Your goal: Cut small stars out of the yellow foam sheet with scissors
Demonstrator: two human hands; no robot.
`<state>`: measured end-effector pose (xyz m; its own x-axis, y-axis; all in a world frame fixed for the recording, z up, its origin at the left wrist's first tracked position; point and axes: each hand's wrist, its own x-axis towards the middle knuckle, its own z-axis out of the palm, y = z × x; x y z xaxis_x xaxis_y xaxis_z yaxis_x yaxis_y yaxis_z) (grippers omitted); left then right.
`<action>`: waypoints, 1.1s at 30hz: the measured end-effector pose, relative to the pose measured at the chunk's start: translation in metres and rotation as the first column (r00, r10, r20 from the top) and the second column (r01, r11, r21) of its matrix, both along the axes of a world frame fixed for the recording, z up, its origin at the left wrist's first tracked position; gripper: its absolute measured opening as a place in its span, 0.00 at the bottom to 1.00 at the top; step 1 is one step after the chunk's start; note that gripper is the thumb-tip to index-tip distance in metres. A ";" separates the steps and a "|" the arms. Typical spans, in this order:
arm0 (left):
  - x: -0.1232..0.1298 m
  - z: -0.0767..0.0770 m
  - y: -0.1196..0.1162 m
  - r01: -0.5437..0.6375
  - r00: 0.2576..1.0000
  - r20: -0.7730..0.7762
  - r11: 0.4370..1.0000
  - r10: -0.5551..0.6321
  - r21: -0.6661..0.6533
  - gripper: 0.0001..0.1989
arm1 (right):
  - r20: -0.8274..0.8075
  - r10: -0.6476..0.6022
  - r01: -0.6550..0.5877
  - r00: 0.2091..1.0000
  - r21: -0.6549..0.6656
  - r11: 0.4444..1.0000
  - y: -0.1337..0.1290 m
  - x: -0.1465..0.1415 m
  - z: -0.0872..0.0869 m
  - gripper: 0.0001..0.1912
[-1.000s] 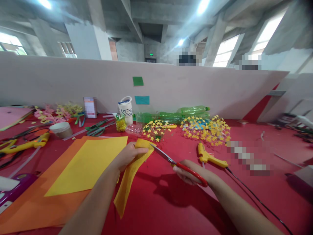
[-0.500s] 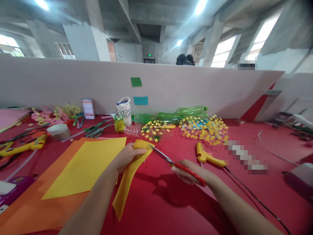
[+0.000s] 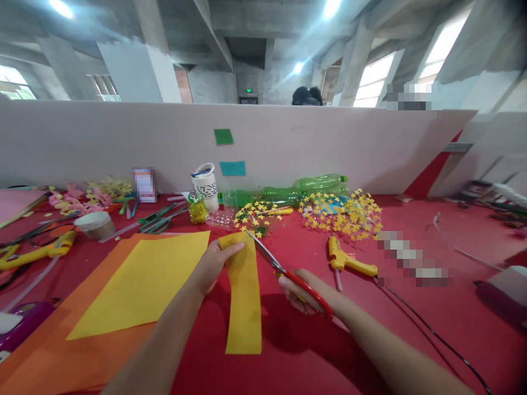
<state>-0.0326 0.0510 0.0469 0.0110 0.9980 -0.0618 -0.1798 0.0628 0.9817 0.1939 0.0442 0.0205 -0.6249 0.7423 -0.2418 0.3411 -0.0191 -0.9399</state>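
A light yellow strip (image 3: 246, 310) hangs from a pinch

The strip hangs over the near part of the red table (image 3: 304, 365), around the middle of its width. Its low end is straight, with 2 square corners; I cannot tell if it touches the table. It looks thin, matte and soft, like felt or cloth-like paper. It should be very light, bendy and not slippery, but easy to crease. The top edge seems a good place to hold it, with fingers clear of the blades.

The left hand (image 3: 214, 266) pinches the strip's top, thumb in front, with no gap showing. The right hand (image 3: 307, 293) is wrapped around the red handles of the scissors (image 3: 268, 257). Their hard, shiny blades look nearly together, tips at the strip's top right corner. The scissors should feel stiff and a bit heavier.

Toward the table's left edge, a smooth yellow sheet (image 3: 144, 280) lies on an orange sheet (image 3: 96, 356). To the right is a hard plastic glue gun (image 3: 354, 265). Near the far edge are pointy yellow stars (image 3: 358, 216), then shiny, see-through green bottles (image 3: 284, 195).
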 end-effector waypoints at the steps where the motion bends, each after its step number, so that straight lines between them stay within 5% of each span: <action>1: 0.001 -0.001 0.000 -0.018 1.000 0.015 1.000 0.018 0.021 0.10 | -0.024 0.003 -0.003 1.000 -0.010 1.000 -0.002 -0.002 -0.001 0.23; 33: 0.010 -0.011 0.000 -0.040 0.999 0.026 0.994 0.037 0.098 0.11 | -0.013 -0.069 0.070 0.998 0.047 0.996 -0.011 -0.013 -0.011 0.27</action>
<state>-0.0226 0.0510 0.0363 -0.0273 0.9989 0.0368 -0.2035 -0.0416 0.9782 0.1812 0.0333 0.0093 -0.5738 0.7944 -0.1990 0.3300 0.0019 -0.9440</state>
